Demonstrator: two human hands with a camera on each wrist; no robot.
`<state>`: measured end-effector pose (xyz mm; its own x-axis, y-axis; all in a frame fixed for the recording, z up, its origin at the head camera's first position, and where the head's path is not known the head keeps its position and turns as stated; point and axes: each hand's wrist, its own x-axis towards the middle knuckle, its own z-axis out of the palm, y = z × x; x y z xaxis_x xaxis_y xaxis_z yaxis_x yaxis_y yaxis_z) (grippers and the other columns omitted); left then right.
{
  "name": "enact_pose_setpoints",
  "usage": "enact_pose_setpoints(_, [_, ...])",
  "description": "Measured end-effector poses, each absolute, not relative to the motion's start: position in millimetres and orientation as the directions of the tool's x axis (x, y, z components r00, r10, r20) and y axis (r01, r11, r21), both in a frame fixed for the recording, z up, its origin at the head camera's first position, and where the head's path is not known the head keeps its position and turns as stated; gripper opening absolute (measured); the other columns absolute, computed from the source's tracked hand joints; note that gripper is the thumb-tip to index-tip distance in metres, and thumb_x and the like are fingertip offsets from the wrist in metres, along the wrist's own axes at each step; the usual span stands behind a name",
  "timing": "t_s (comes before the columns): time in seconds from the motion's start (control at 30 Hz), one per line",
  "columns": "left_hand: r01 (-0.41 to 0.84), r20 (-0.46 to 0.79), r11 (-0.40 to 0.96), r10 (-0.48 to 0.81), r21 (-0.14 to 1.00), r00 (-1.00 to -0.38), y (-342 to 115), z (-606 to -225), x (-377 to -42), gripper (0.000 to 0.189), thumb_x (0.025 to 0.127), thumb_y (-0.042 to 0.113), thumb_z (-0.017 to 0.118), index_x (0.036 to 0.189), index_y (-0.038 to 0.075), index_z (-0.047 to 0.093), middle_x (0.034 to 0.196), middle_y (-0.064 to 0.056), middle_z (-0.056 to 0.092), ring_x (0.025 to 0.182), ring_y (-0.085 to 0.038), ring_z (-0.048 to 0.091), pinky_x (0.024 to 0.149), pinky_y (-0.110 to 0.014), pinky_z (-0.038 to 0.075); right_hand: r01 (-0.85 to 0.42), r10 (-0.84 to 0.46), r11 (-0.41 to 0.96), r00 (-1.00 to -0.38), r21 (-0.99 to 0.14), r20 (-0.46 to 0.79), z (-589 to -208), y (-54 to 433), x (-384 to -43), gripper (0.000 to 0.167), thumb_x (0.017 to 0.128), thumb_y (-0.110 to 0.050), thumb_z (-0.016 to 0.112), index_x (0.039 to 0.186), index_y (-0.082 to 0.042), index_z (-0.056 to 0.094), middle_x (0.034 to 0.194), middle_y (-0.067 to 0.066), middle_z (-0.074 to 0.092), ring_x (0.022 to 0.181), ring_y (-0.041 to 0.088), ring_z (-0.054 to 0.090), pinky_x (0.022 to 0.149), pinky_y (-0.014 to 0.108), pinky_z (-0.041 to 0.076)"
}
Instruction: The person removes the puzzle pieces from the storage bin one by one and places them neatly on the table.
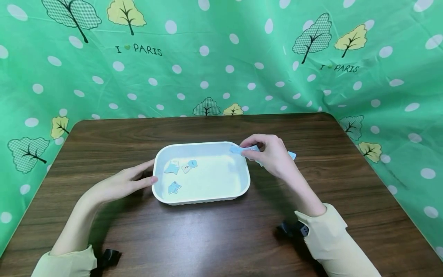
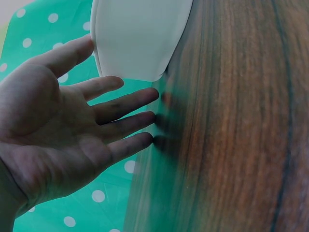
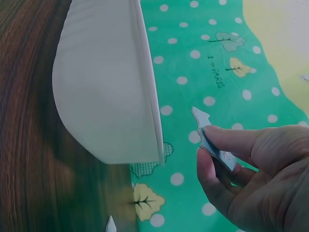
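Observation:
A white rectangular tray [image 1: 216,181] stands mid-table. My left hand [image 1: 126,181] touches its left end, thumb at the rim; the left wrist view has those fingers [image 2: 128,104] extended and spread below the tray's end. Over the tray's back right corner, my right hand [image 1: 270,152] pinches a light blue puzzle piece [image 1: 237,150] between thumb and fingers. The right wrist view catches the piece [image 3: 201,117] edge-on, its lower part partly behind the thumb. Within the tray's left half lie several blue-and-white puzzle pieces [image 1: 174,187].
More blue puzzle material [image 1: 292,155] shows on the table behind my right hand, mostly covered by it. The right wrist view has a small piece [image 3: 111,225] on the wood beside the tray. A green dotted cloth [image 1: 221,50] hangs behind the brown table [image 1: 207,238].

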<state>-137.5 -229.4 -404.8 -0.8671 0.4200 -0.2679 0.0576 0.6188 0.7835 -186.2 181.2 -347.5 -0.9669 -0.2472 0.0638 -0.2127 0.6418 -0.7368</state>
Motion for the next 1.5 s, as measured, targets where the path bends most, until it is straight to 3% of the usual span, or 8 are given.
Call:
enact_pose_setpoints(0.07, [0.053,-0.271,0.617,0.419,0.785,-0.867,-229,-405,-137,0.068,0.103,0.051,0.058,0.162,0.035,0.029,0.162,0.0,0.043,0.148,-0.028,0.036,0.114,-0.058,0.035,-0.205,-0.24,0.648,-0.969,-0.734,0.059,-347,185,-186,0.013,0.089,-0.013,0.08,0.101,-0.02,0.079,0.073,0.008,0.069,0.066,0.029,0.062,0.055,0.025,0.045])
enact_pose_setpoints(0.37, [0.042,-0.279,0.617,0.414,0.786,-0.867,-231,-404,-136,0.069,0.103,0.053,0.057,0.163,0.034,0.029,0.164,-0.002,0.04,0.152,-0.03,0.033,0.115,-0.059,0.035,-0.221,-0.241,0.666,-0.968,-0.713,0.074,-347,198,-185,0.011,0.09,-0.016,0.081,0.099,-0.019,0.079,0.074,0.01,0.068,0.067,0.024,0.061,0.057,0.024,0.042])
enact_pose_setpoints(0.97, [0.045,-0.272,0.607,0.42,0.794,-0.866,-231,-405,-137,0.068,0.103,0.049,0.058,0.163,0.033,0.029,0.165,-0.003,0.038,0.153,-0.031,0.029,0.116,-0.061,0.033,-0.186,-0.201,0.704,-0.978,-0.685,0.059,-353,216,-182,0.014,0.089,-0.012,0.081,0.103,-0.015,0.079,0.085,0.009,0.077,0.068,0.014,0.066,0.061,0.025,0.049])
enact_pose_setpoints(1.3, [0.038,-0.278,0.603,0.422,0.797,-0.863,-230,-404,-138,0.069,0.103,0.05,0.058,0.163,0.033,0.028,0.165,-0.003,0.038,0.153,-0.03,0.03,0.116,-0.06,0.033,-0.143,-0.181,0.733,-0.983,-0.665,0.011,-359,224,-181,0.013,0.091,-0.014,0.079,0.103,-0.015,0.078,0.081,0.012,0.075,0.073,0.026,0.068,0.059,0.026,0.047])
enact_pose_setpoints(1.5, [0.034,-0.282,0.601,0.424,0.798,-0.861,-230,-404,-139,0.068,0.103,0.05,0.058,0.163,0.035,0.029,0.165,-0.002,0.038,0.152,-0.029,0.031,0.116,-0.06,0.033,-0.127,-0.183,0.752,-0.983,-0.647,-0.021,-365,228,-182,0.013,0.09,-0.016,0.08,0.103,-0.017,0.078,0.075,0.006,0.072,0.074,0.027,0.066,0.058,0.026,0.043])
